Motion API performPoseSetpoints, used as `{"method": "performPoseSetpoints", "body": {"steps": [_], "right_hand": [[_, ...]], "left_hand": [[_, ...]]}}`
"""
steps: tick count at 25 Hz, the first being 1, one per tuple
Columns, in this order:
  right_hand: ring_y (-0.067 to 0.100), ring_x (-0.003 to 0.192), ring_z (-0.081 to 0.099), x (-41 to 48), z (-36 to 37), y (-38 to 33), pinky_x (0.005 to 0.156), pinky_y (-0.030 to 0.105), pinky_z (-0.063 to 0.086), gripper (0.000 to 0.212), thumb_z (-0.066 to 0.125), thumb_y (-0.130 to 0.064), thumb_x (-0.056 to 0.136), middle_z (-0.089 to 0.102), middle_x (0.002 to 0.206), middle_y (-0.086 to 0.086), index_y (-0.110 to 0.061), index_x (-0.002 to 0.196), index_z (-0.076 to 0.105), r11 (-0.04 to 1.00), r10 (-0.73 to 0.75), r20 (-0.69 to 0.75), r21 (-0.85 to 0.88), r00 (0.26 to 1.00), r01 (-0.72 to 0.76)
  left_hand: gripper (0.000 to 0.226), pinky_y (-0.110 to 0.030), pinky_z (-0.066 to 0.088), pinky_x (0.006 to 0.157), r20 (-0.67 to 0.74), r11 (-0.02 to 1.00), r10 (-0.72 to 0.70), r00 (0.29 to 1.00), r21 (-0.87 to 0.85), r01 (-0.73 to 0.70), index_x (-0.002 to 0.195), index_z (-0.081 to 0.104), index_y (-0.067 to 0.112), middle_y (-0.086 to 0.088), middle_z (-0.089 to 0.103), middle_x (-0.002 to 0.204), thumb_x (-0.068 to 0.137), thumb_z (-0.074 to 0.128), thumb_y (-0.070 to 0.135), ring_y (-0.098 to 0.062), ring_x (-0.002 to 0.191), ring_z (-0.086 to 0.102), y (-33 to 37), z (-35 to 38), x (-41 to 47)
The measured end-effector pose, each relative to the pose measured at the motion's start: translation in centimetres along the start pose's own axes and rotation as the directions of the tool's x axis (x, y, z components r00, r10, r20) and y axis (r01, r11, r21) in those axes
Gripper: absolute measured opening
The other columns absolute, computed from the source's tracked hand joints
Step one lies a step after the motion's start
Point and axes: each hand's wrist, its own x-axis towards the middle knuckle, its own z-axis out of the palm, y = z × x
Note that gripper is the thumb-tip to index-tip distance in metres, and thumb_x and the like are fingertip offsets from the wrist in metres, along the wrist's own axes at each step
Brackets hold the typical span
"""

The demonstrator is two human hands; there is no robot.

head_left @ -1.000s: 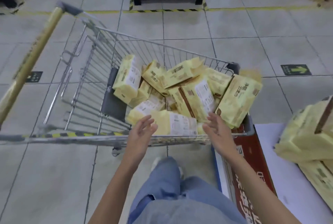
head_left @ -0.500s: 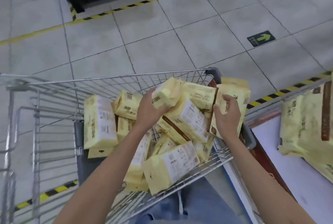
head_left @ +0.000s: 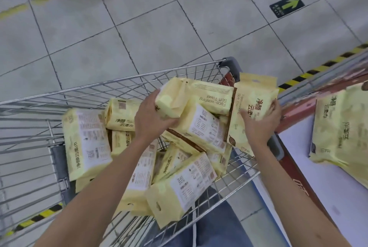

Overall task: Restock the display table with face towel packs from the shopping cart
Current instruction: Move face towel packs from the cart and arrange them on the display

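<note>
Face towel packs (head_left: pixel 203 125) crowd the shopping cart (head_left: pixel 232 66) as your left hand (head_left: pixel 151 120) and right hand (head_left: pixel 258 126), spread a second ago, now each grip one, bound for the display table (head_left: pixel 294 147) at three o'clock.

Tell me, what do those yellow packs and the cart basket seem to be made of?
Yellow packs: likely thin plastic film, faintly glossy; it wrinkles and has flat sealed ends. Cart basket: metal wire, probably plated steel, shiny silver; its corner cap looks like grey plastic.
</note>
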Motion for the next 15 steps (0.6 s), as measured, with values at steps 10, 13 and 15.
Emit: {"method": "performPoseSetpoints", "body": {"steps": [10, 13, 15], "right_hand": [[0.017, 0.121, 0.047, 1.3, 0.1, 1.3, 0.102, 0.039, 0.040, 0.109, 0.089, -0.040, 0.052, 0.049, 0.133, -0.002, -0.017, 0.142, 0.031, 0.988, 0.134, 0.084, 0.070, 0.987, -0.140], [0.010, 0.106, 0.049, 1.0, -0.6, 0.5, 0.094, 0.034, 0.045, 0.100, 0.091, -0.032, 0.052, 0.053, 0.120, -0.004, -0.017, 0.134, 0.036, 0.987, 0.131, 0.076, 0.085, 0.988, -0.137], [0.014, 0.108, 0.053, 0.1, -1.2, 0.0, 0.097, 0.040, 0.047, 0.096, 0.091, -0.030, 0.053, 0.055, 0.123, 0.000, -0.016, 0.131, 0.037, 0.979, 0.155, 0.085, 0.123, 0.984, -0.164]], "left_hand": [[0.087, -0.027, 0.042, 0.079, -0.123, 0.997, 0.061, 0.991, -0.041, -0.067, 0.123, 0.047, 0.019, 0.008, 0.058, 0.110, 0.054, 0.078, 0.060, -0.009, 0.093, 0.053, 0.3, -0.2, 1.9], [0.080, -0.029, 0.045, 0.067, -0.135, 0.997, 0.064, 0.989, -0.039, -0.069, 0.114, 0.050, 0.016, 0.009, 0.057, 0.095, 0.056, 0.075, 0.065, -0.011, 0.080, 0.054, 0.5, -1.8, 1.8], [0.075, -0.030, 0.046, 0.061, -0.183, 0.997, 0.014, 0.983, -0.075, -0.029, 0.107, 0.050, 0.016, 0.008, 0.057, 0.088, 0.056, 0.075, 0.066, -0.012, 0.072, 0.053, 0.5, -3.5, 1.2]]}}
